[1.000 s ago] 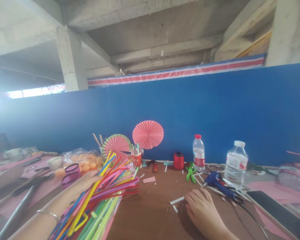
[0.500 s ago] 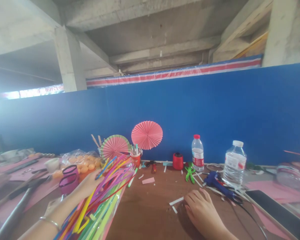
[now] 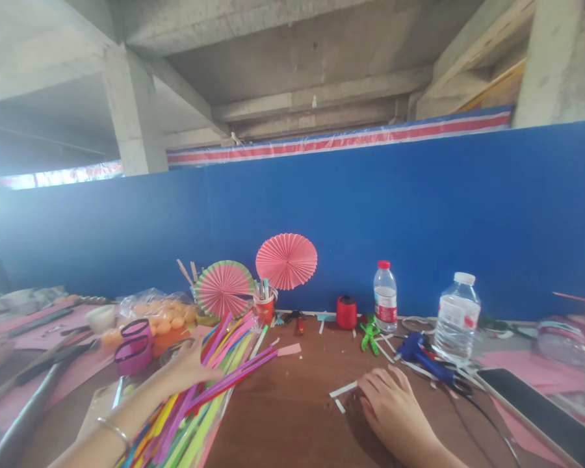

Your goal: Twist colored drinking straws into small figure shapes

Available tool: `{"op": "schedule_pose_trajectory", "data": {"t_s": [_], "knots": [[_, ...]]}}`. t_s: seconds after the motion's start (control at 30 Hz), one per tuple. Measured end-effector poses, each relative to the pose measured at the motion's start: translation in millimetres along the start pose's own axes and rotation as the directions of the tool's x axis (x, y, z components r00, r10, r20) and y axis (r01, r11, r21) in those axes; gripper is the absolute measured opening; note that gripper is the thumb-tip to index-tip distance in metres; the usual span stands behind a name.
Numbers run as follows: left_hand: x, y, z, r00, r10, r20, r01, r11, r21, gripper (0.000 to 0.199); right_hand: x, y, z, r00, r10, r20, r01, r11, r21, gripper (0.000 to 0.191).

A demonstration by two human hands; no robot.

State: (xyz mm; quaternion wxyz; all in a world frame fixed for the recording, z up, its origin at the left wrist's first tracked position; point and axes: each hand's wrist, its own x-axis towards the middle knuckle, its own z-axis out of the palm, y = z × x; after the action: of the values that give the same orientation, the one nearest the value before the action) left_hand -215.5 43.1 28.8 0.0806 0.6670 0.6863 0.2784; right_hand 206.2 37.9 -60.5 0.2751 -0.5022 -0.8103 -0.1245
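Observation:
A loose bundle of colourful pipe cleaners (image 3: 209, 396) lies on a clear plastic wrapper at the left of the table. My left hand (image 3: 188, 364), with a silver bangle at the wrist, is over the bundle's left side, thumb stretched away from the other fingers and nothing visibly gripped. Purple and red stems point right, towards a small pink paper piece (image 3: 289, 350). Resting on the brown tabletop, my right hand (image 3: 387, 396) has its fingers loosely extended beside white paper strips (image 3: 344, 390). Nothing shows in it.
Pink paper fans (image 3: 286, 261) stand near a red pen cup (image 3: 264, 311). A blue glue gun (image 3: 426, 357), green figure (image 3: 370, 335), bottles (image 3: 456, 322) and a phone (image 3: 536, 409) lie right. Orange balls (image 3: 168, 318) and purple rings (image 3: 134, 354) sit left. A blue partition (image 3: 351, 214) stands behind.
My left hand has drawn back a little towards me and its fingers have spread. Several purple and red stems now fan out to the right. My right hand stays put.

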Motion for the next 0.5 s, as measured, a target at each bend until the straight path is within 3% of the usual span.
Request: {"op": "schedule_pose_trajectory", "data": {"t_s": [0.13, 0.33, 0.43, 0.5], "knots": [[11.7, -3.1, 9.3, 1.000, 0.004, 0.029, -0.002, 0.998, -0.070, 0.056, -0.4, 0.7, 0.3, 1.000, 0.008, 0.004, -0.008, 1.000, -0.007, 0.011], [17.2, 4.1, -7.0, 0.999, -0.005, 0.038, 0.019, 0.934, -0.358, 0.046, 0.5, -0.8, -2.8, 1.000, 0.010, 0.020, -0.010, 1.000, -0.006, 0.011], [12.7, 5.2, -9.7, 0.999, -0.002, 0.043, 0.017, 0.935, -0.353, 0.052, 0.9, -2.3, -6.0, 0.999, 0.006, 0.037, -0.005, 1.000, -0.010, 0.010], [9.9, 2.2, -7.7, 0.999, 0.019, 0.032, -0.010, 0.966, -0.259, 0.055, 0.5, -2.4, -6.6, 0.999, 0.004, 0.045, -0.003, 1.000, -0.008, 0.011]]}}
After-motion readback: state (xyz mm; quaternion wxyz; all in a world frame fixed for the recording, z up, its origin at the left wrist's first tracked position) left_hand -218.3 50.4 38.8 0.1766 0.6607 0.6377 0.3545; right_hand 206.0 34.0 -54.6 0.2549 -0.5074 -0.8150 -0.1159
